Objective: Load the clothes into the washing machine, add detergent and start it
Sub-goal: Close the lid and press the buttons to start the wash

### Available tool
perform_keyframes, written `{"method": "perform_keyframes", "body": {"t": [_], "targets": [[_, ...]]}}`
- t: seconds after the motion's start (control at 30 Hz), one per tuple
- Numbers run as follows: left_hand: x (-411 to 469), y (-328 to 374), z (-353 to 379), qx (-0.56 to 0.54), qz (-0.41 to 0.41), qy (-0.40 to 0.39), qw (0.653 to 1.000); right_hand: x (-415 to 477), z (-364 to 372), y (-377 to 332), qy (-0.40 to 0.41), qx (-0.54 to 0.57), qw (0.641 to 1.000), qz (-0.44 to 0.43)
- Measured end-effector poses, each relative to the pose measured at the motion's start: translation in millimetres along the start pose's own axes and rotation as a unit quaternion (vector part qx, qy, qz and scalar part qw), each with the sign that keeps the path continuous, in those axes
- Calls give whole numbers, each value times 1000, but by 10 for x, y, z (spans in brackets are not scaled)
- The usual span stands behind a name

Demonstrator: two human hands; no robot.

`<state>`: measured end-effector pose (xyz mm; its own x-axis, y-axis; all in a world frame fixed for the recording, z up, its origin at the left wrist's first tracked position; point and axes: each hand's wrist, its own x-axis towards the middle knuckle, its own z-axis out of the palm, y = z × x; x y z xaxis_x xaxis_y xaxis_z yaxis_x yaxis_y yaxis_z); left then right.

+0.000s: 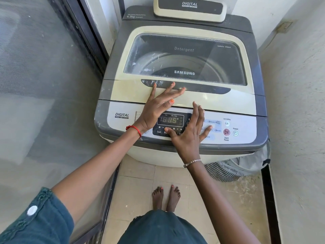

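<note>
While the lid (184,59) of the washing machine (112,67) lies shut, its dark handle recess (207,88) runs side to side just beyond the left hand (158,106), whose spread, empty fingers (175,91) already touch its near edge. The right hand (190,136), fingers also apart and holding nothing, hovers nearer the person over the control panel (246,127), so the left looks better placed to lift; clothes (225,170) sit on the floor at the machine's right

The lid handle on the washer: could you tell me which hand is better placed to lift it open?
Left, probably. The left hand lies spread on the closed lid, fingertips reaching the dark lid handle. The right hand hovers lower, over the control panel.
</note>
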<state>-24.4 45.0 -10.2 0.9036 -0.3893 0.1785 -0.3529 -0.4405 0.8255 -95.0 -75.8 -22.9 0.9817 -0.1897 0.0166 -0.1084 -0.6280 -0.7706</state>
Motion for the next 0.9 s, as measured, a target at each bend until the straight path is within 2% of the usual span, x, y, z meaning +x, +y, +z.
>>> {"method": "perform_keyframes", "body": {"t": [0.57, 0.9], "targets": [[-11, 67, -15, 5, -7, 3, 1000, 2, -4, -17, -11, 13, 1000, 5], [-28, -52, 3, -26, 20, -19, 999, -15, 53, -70, -3, -64, 998, -17]]}}
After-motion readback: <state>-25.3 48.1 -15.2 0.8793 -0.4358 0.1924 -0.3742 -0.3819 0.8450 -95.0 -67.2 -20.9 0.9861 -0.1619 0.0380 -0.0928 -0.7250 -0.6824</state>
